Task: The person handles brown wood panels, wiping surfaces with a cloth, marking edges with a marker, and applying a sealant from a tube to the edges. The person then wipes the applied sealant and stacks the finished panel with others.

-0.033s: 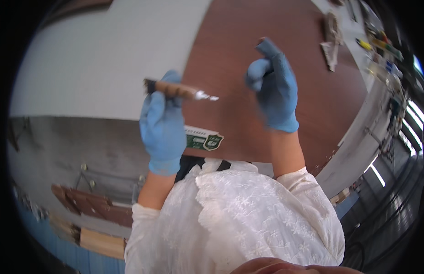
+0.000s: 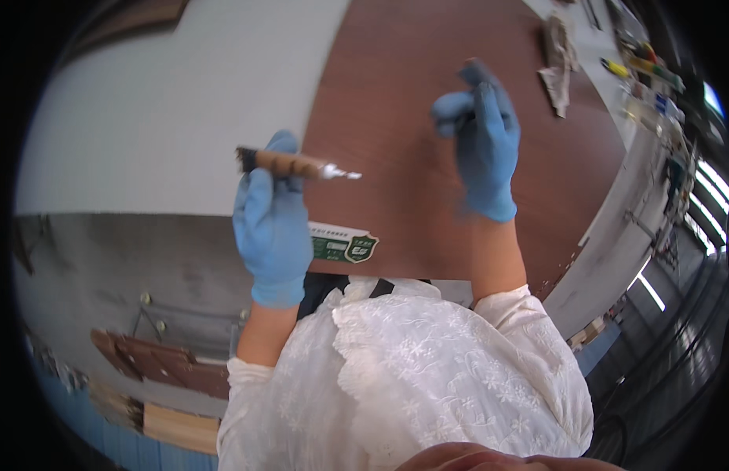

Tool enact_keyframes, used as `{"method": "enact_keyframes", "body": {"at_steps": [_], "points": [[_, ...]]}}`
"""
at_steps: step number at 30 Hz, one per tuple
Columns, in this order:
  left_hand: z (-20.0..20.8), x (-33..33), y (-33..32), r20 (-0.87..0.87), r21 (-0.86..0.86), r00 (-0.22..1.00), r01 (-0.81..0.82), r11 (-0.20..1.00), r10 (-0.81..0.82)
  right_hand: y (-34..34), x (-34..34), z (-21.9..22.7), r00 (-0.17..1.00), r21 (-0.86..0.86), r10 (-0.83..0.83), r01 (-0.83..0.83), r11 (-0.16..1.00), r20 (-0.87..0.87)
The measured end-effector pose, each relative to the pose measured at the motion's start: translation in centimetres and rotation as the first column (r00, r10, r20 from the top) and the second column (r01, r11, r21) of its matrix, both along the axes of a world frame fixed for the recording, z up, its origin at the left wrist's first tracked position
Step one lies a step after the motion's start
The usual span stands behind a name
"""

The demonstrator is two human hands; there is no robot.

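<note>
My left hand (image 2: 272, 228), in a blue glove, is closed around a brown tube (image 2: 290, 164) with a dark, ragged end on the left and a pointed whitish tip on the right. The tube lies nearly level above the left edge of a reddish-brown wood-grain board (image 2: 380, 102). Over the board's right part is my right hand (image 2: 488, 149), also gloved in blue. Its thumb and index finger stand apart, with dark smudges on the fingers, and I see nothing held. Motion blurs this hand somewhat.
A green-and-white label (image 2: 341, 245) lies on the board's near edge. Left of the board stretches a pale grey surface (image 2: 168, 102). A crumpled beige cloth (image 2: 559, 67) rests at the far right, near a yellow-and-black tool (image 2: 614, 68). Brown panels (image 2: 160, 361) are low at the left.
Both hands have shifted slightly in the picture: the left, with the tube, a little left and down, the right a little to the right. The whole view has also moved slightly.
</note>
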State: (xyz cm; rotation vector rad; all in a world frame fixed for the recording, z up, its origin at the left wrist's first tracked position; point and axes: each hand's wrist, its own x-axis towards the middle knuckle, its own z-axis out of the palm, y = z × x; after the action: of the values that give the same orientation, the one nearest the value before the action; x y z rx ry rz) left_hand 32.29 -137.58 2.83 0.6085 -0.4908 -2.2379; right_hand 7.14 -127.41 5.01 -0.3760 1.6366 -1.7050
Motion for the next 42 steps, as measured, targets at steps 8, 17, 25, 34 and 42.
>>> {"method": "enact_keyframes", "body": {"at_steps": [8, 17, 25, 34, 42], "points": [[0.5, 0.4, -1.0, 0.516, -0.13, 0.856, 0.082, 0.988, -0.003, 3.4, -10.7, 3.7, 0.959, -0.527, 0.135, 0.017, 0.85, 0.248], [2.0, -0.9, -4.7, 0.595, -0.338, 0.788, 0.064, 0.939, 0.161, 1.9, -4.8, 3.8, 0.635, -0.763, 0.524, 0.164, 0.626, 0.567], [1.9, -2.9, -3.0, 0.556, -0.252, 0.825, 0.053, 0.966, 0.1, 1.1, -3.5, 3.8, 0.539, -0.804, 0.641, 0.123, 0.582, 0.547], [-1.2, 0.4, -5.7, 0.526, -0.273, 0.846, 0.077, 0.959, 0.082, -0.3, -8.7, 3.9, 0.956, -0.39, 0.116, -0.001, 0.921, 0.271], [-6.3, 2.5, -7.7, 0.619, -0.3, 0.737, -0.097, 0.949, 0.271, -4.4, -22.5, -1.5, 0.836, -0.033, -0.25, 0.268, 0.963, -0.488]]}}
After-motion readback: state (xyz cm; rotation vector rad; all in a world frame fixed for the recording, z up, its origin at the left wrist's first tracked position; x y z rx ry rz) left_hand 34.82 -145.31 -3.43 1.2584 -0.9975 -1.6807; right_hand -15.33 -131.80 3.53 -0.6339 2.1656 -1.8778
